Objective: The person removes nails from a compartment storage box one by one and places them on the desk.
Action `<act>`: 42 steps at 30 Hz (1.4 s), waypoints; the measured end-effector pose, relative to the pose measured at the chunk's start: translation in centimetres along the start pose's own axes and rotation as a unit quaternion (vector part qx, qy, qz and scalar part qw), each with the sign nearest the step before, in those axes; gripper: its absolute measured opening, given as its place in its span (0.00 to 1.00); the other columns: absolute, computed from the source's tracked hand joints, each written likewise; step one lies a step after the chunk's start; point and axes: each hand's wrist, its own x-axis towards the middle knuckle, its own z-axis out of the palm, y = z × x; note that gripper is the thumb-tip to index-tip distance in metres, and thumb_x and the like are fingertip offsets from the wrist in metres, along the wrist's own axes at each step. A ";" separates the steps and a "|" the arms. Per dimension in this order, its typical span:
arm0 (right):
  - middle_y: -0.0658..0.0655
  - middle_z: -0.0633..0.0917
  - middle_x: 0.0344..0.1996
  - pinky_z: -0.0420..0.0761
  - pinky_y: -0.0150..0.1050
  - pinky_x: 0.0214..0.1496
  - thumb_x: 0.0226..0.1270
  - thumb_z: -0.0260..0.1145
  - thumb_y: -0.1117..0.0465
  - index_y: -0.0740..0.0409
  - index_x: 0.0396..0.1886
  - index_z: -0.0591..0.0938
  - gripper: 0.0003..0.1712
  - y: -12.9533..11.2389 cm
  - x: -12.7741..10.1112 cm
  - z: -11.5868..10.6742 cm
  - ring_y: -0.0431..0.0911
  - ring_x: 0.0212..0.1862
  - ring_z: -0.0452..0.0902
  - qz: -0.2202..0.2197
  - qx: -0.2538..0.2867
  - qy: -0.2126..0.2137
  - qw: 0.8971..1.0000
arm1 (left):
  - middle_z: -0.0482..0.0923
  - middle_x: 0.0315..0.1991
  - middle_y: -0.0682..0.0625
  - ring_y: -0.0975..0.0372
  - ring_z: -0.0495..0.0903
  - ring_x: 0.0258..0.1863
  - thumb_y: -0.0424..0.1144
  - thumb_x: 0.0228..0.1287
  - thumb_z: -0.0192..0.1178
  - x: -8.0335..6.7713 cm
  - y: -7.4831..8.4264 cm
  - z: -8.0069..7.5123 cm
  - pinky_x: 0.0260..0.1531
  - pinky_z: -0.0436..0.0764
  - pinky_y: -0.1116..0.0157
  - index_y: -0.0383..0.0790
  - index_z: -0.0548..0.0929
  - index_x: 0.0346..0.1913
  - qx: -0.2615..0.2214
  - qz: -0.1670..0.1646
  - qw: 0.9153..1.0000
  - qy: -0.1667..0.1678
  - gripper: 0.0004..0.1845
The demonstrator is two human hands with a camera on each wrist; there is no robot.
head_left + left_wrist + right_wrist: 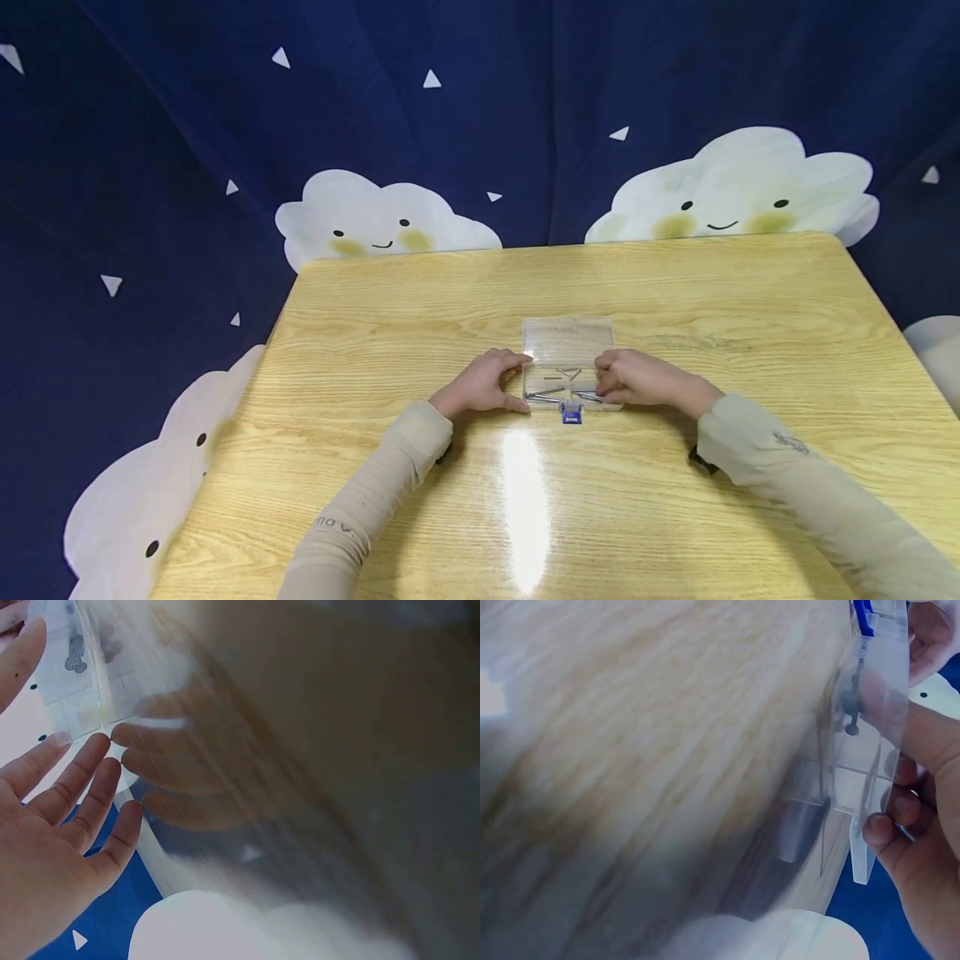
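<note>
A clear plastic case point(560, 375) lies on the table with its lid point(567, 339) flipped back and a blue latch point(572, 413) at the front. Long metal screws or nails point(544, 397) lie in its front compartments, small thin ones point(568, 372) behind. My left hand point(491, 382) is at the case's left end, thumb near the front corner, other fingers extended, as the left wrist view shows. At the right end, my right hand point(632, 377) has its fingers bent, with the thumb point(919, 735) partly seen through clear plastic. Its fingertips are partly hidden; whether they pinch anything is unclear.
The wooden table point(360, 333) runs out on every side of the case. A dark blue curtain point(525, 125) with white clouds hangs behind the table's far edge and along its left side. Glare point(523, 508) shines on the tabletop in front.
</note>
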 end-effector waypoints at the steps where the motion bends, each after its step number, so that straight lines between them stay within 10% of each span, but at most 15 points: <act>1: 0.42 0.67 0.20 0.72 0.30 0.28 0.45 0.73 0.65 0.58 0.25 0.87 0.04 0.0 0.0 0.0 0.35 0.26 0.62 0.001 0.010 0.005 1.000 | 0.75 0.47 0.48 0.57 0.71 0.49 0.51 0.44 0.71 0.0 0.0 0.0 0.53 0.66 0.60 0.37 0.69 0.61 -0.001 0.002 1.000 0.001 0.41; 25: 0.45 0.69 0.25 0.76 0.34 0.33 0.53 0.66 0.69 0.54 0.22 0.78 0.08 -1.2 -0.2 0.5 0.39 0.29 0.70 0.041 -0.069 0.014 0.997 | 0.75 0.45 0.49 0.58 0.71 0.48 0.51 0.43 0.71 0.4 -0.6 0.5 0.52 0.68 0.62 0.37 0.69 0.61 -0.002 0.008 1.000 0.008 0.41; 42: 0.43 0.70 0.26 0.72 0.33 0.31 0.59 0.62 0.70 0.54 0.26 0.78 0.07 -0.9 -1.9 -0.1 0.34 0.29 0.64 0.089 0.044 0.049 0.994 | 0.75 0.47 0.48 0.58 0.71 0.49 0.51 0.43 0.71 0.3 -0.5 0.4 0.53 0.67 0.63 0.37 0.69 0.61 -0.003 -0.003 1.000 0.004 0.42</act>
